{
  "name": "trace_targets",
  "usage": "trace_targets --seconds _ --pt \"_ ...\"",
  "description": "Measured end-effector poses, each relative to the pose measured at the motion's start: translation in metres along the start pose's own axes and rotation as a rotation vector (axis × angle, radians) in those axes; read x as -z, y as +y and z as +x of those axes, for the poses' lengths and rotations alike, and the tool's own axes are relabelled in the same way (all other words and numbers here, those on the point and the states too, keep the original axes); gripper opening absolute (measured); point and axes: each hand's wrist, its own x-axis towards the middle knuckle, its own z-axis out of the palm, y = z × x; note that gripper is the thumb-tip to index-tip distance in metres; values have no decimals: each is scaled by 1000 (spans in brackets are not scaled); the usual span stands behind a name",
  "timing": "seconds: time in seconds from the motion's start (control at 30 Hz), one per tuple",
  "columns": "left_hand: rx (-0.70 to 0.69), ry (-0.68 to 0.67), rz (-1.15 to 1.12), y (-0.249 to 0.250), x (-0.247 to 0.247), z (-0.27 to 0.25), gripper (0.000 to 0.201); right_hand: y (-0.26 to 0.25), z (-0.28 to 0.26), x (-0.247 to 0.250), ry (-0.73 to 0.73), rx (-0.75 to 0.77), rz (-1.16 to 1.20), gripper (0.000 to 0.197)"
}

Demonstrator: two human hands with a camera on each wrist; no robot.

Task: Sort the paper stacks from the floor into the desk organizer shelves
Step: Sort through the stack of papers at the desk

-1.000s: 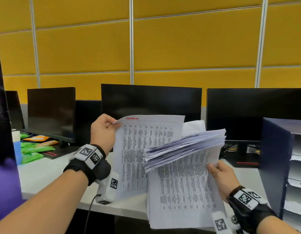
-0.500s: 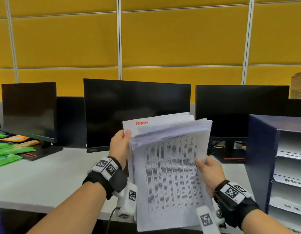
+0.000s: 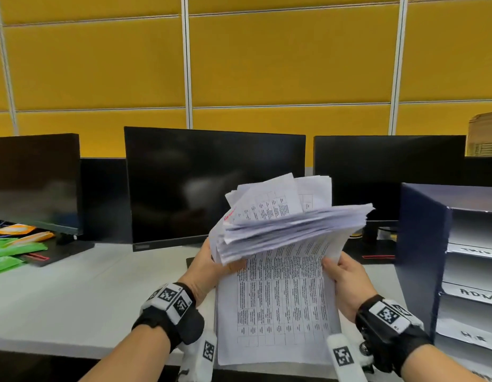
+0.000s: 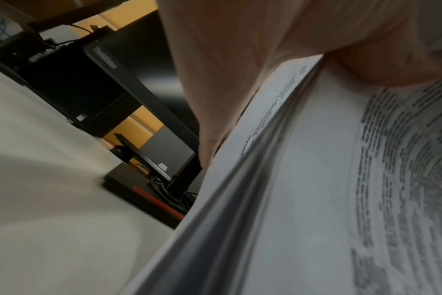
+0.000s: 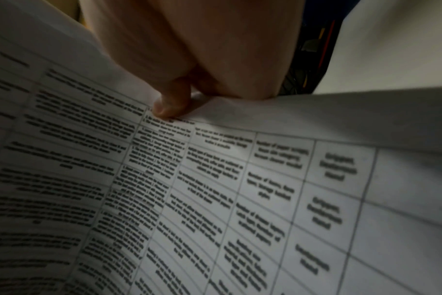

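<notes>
I hold a thick paper stack (image 3: 278, 299) of printed tables upright above the white desk (image 3: 74, 293). My left hand (image 3: 209, 268) grips its left edge, with the upper sheets bent over and fanned toward me. My right hand (image 3: 341, 279) grips the right edge, thumb on the front page. The left wrist view shows the paper stack (image 4: 303, 179) edge-on under my left hand (image 4: 240, 79). In the right wrist view my right hand (image 5: 184, 79) has its thumb on the paper stack (image 5: 215, 189). The dark blue desk organizer (image 3: 421, 257) stands at the right, its shelves bearing handwritten labels.
Three black monitors (image 3: 211, 186) line the back of the desk before a yellow panel wall. Green and orange packets (image 3: 13, 249) lie at the far left. A cardboard box (image 3: 484, 136) sits above the organizer. A monitor base (image 4: 144, 199) with cables lies close to the stack.
The sheet my left hand held apart was brought back onto the stack. The upper pages have since bent over and fanned out. The view shifted right, showing more of the organizer.
</notes>
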Motion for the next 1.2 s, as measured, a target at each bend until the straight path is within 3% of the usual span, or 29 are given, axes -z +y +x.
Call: trace_targets --seconds 0.07,0.1,0.2,0.3,0.37,0.5,0.57,0.67,0.73,0.77,0.83,0.93,1.07,1.13,1.2 --pt "-24 108 -27 8 -12 6 28 -1 1 7 -31 -17 67 23" --pt "-14 150 -32 7 -15 10 25 -3 1 9 -48 -25 101 24" --pt "11 190 -97 -3 -13 18 54 -6 2 14 -111 -6 171 32" --pt "-62 158 -66 -14 -5 23 101 -5 6 22 -177 15 160 88" --pt "-23 41 -83 -11 -3 22 112 -4 7 27 -212 15 181 101" --pt "-76 -56 87 -2 3 32 79 -6 8 35 -212 -2 194 104" --pt "-71 -28 127 3 5 39 92 -7 8 38 -223 -1 205 99" --pt "-57 -57 141 4 8 41 93 -9 10 40 -229 -17 256 58" --pt "-33 -85 102 8 7 43 91 -9 9 41 -226 -27 285 46" --pt "-39 -95 93 11 4 43 87 -8 10 43 -235 -28 296 48" --pt "-67 -82 140 11 1 45 76 -8 10 44 -247 -21 280 73" --pt "-77 -89 171 8 -1 48 83 -9 11 45 -247 -19 243 97" --pt "-58 -95 146 12 -1 44 108 -11 12 45 -281 -36 217 88" --pt "-56 -130 79 12 1 42 106 -13 13 46 -302 -42 210 67" --pt "-39 -168 36 11 5 42 105 -15 14 47 -317 -49 201 67"
